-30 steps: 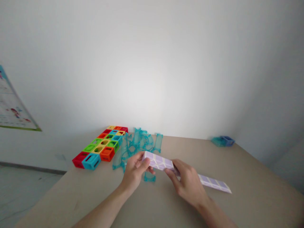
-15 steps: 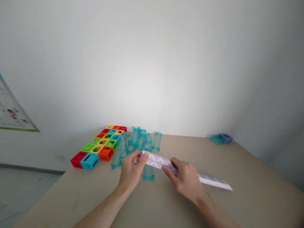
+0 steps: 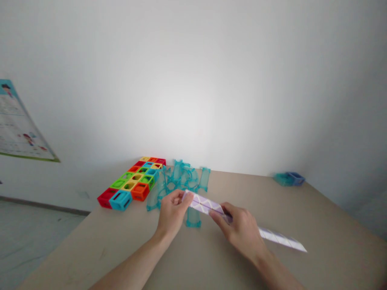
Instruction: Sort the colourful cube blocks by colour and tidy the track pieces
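Note:
A long, narrow purple and white strip [image 3: 205, 204] with a triangle pattern slants across the front of me, above the table. My left hand [image 3: 173, 211] pinches its left end between thumb and fingers. Further along, my right hand [image 3: 240, 225] is closed round the middle of the strip, and the rest sticks out past that hand to the lower right. Behind the left hand lies a loose heap of clear teal track pieces [image 3: 181, 177]. One teal piece [image 3: 193, 217] lies on the table just below the strip, between the hands.
Colourful open cubes [image 3: 140, 191] stand in a block of rows at the left of the beige table [image 3: 181, 262]. A blue cube [image 3: 295, 178] and a teal piece [image 3: 283, 179] sit at the back right by the wall. A poster [image 3: 21, 129] hangs at the left.
The view has shifted, so the table items appear slightly further right. Both hands keep their hold on the strip, whose right end now tilts a little lower.

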The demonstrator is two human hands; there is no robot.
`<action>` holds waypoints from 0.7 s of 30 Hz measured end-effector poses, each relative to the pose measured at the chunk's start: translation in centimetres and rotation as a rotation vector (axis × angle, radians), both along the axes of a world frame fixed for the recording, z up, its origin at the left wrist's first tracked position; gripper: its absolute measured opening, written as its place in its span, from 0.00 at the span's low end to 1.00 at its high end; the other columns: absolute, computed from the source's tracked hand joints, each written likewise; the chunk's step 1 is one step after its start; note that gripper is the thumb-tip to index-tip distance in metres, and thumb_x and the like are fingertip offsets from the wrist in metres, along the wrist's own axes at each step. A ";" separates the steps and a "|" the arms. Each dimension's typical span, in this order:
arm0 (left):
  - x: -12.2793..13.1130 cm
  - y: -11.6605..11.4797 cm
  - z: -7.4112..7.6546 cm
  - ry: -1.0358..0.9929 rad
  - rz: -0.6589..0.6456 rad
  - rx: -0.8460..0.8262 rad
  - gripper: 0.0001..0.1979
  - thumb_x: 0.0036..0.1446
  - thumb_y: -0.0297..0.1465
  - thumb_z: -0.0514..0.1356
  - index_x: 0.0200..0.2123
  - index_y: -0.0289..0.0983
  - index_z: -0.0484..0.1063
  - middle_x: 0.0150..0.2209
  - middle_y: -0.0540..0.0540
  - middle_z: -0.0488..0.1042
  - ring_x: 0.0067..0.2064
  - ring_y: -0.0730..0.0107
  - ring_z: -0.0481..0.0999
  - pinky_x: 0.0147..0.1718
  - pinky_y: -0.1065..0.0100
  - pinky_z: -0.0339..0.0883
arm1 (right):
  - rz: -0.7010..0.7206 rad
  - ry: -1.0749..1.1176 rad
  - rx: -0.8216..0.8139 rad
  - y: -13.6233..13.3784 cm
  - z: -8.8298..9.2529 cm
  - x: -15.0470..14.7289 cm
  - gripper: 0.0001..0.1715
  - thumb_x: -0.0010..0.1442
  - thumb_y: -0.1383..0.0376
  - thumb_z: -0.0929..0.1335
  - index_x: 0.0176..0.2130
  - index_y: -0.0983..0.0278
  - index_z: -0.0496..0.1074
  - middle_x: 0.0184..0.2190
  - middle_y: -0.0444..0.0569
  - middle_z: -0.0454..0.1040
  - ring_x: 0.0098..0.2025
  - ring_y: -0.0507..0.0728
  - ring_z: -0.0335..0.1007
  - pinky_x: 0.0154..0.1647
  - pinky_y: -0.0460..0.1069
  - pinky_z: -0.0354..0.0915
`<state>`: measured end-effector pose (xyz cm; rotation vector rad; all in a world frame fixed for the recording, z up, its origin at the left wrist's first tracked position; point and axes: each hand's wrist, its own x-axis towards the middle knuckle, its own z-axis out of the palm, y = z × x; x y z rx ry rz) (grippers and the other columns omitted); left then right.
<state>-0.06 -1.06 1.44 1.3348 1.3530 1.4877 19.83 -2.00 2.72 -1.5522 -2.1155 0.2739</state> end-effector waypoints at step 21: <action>0.0 0.1 0.3 -0.209 -0.173 0.024 0.17 0.49 0.43 0.64 0.33 0.33 0.74 0.25 0.48 0.71 0.27 0.69 0.70 0.20 0.73 0.66 | 0.086 -0.080 0.119 -0.1 -0.2 0.7 0.18 0.65 0.54 0.61 0.34 0.61 0.73 0.27 0.46 0.75 0.28 0.56 0.69 0.29 0.48 0.56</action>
